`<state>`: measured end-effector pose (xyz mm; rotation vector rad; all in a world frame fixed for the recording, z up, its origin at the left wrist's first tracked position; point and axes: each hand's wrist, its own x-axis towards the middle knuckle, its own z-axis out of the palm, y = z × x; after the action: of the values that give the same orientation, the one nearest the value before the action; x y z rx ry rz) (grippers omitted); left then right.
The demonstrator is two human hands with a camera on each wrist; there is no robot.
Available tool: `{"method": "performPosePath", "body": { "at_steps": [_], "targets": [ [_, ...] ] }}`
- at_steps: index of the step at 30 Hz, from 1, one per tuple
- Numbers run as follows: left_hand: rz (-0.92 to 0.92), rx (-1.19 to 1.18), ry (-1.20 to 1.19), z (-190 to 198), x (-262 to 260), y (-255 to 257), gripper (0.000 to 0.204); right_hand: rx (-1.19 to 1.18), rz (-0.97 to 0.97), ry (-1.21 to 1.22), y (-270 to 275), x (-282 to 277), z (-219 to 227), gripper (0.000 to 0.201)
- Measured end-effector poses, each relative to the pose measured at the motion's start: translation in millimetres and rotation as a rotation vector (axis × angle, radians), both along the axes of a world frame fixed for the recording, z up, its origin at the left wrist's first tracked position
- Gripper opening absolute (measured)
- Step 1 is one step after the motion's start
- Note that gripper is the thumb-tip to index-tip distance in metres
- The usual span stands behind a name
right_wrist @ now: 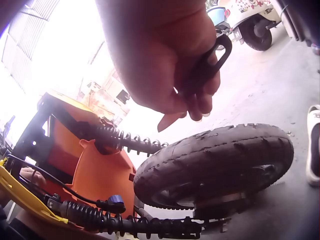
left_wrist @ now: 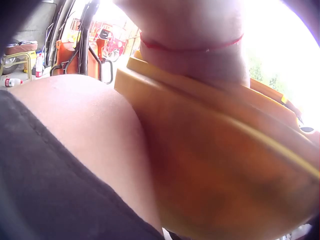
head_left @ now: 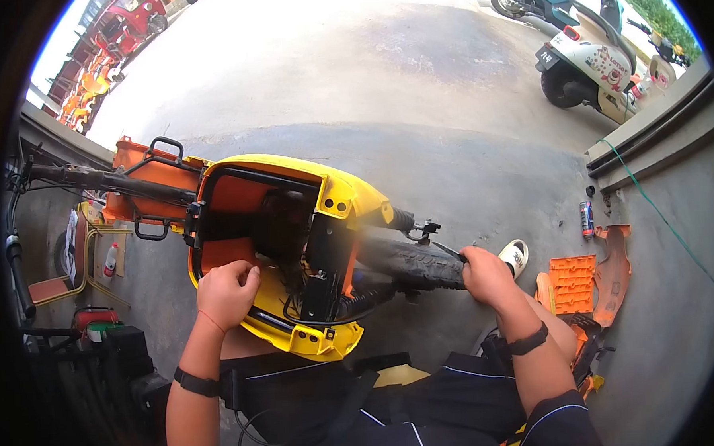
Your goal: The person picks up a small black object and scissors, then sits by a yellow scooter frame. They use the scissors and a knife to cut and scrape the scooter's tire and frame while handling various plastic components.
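Low in front of me lies a tipped-over scooter, its yellow body shell [head_left: 259,161] open towards me. My left hand [head_left: 231,292] rests over the shell's near rim; its fingertips are hidden, and I cannot tell whether they grip. In the left wrist view, the wrist lies against the yellow shell [left_wrist: 210,145]. My right hand [head_left: 487,275] is beside the black tyre [head_left: 423,265]. It holds a dark tool with a ring-shaped end [right_wrist: 223,50], its fingers curled round it above the tyre [right_wrist: 215,150]. Coil-spring shocks [right_wrist: 127,141] flank the orange mudguard [right_wrist: 102,172].
A spray can [head_left: 586,219] and orange plastic parts [head_left: 573,285] are on the floor to the right. A white shoe [head_left: 515,256] is near the tyre. Black and red equipment [head_left: 99,334] and a chair [head_left: 79,251] stand left. Parked scooters [head_left: 589,65] are farther off.
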<state>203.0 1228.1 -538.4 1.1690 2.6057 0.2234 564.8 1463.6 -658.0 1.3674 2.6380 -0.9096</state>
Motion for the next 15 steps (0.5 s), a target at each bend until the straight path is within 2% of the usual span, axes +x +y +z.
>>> {"method": "performPosePath", "body": {
  "at_steps": [1,2,9,15],
  "targets": [
    [-0.005,-0.093,0.002,3,0,0,0.034,0.001,0.003,0.008,-2,-1,2,0.028],
    [-0.029,-0.083,0.031,1,-1,-2,0.041,0.033,-0.002,0.010,-3,0,5,0.027],
    [-0.042,-0.043,0.072,-4,0,-3,0.041,0.078,-0.017,0.035,-5,6,14,0.022],
    [0.048,0.102,-0.049,-19,-6,-9,0.045,0.070,-0.012,-0.004,0,16,13,0.016]
  ]
}}
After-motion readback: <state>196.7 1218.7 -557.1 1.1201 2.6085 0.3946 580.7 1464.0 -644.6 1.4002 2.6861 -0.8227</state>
